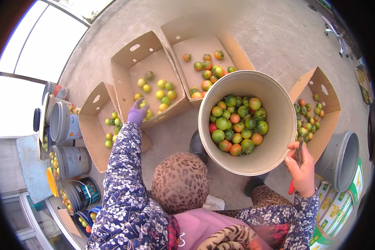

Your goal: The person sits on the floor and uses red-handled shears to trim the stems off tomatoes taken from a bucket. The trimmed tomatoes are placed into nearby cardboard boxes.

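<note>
My left hand [138, 112], in a purple glove, reaches into the middle-left cardboard box [134, 59]. Its fingers curl around a yellow-green tomato [143, 102], partly covered by the hand. Several more yellow-green tomatoes [163, 107] lie loose in that box. Bare, my right hand [302, 170] grips small snips [291, 187] with a red handle; their dark blades point upward beside the bucket's rim. A large pale bucket [281, 103] stands tilted before me between my boots. Inside it are green, orange and red tomatoes [239, 126].
Another cardboard box [236, 50] holds reddish tomatoes behind the bucket. More tomato boxes stand at far left [95, 125] and right [326, 125]. A grey bucket [347, 162] sits at right above printed cartons [334, 212]. Several buckets [75, 161] line the left side.
</note>
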Available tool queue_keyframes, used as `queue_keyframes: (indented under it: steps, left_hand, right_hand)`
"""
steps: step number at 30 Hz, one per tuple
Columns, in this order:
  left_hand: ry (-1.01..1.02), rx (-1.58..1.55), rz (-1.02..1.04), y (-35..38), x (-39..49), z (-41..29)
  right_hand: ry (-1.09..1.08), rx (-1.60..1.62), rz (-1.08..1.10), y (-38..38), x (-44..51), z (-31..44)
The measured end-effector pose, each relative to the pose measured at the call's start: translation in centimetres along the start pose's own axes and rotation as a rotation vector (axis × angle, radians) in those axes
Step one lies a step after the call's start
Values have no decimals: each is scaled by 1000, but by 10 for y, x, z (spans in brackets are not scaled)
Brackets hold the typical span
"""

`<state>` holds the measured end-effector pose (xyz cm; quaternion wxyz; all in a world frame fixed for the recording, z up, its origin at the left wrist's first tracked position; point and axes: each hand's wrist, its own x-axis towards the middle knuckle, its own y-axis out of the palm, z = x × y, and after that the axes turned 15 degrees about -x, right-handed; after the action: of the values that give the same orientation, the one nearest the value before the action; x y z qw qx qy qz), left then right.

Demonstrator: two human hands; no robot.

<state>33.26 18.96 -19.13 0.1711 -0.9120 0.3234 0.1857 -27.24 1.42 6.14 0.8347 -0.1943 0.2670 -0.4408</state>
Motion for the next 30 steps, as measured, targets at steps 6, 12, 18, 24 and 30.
queue_keyframes:
  steps: [6,12,18,24,30]
  left_hand:
    - [-193,-790,375,24,-36,-44]
    - [-261,-931,680,69,-79,-100]
    - [65,-253,1000,176,-173,-197]
    - [373,359,1382,350,-273,-250]
    - [363,620,1420,392,-215,-226]
  right_hand:
    - [6,-36,13,0,1,3]
    - [-46,-39,-4,0,1,8]
    - [58,63,15,0,8,5]
    - [-201,262,-233,-2,21,-1]
    - [19,394,-438,-22,46,-83]
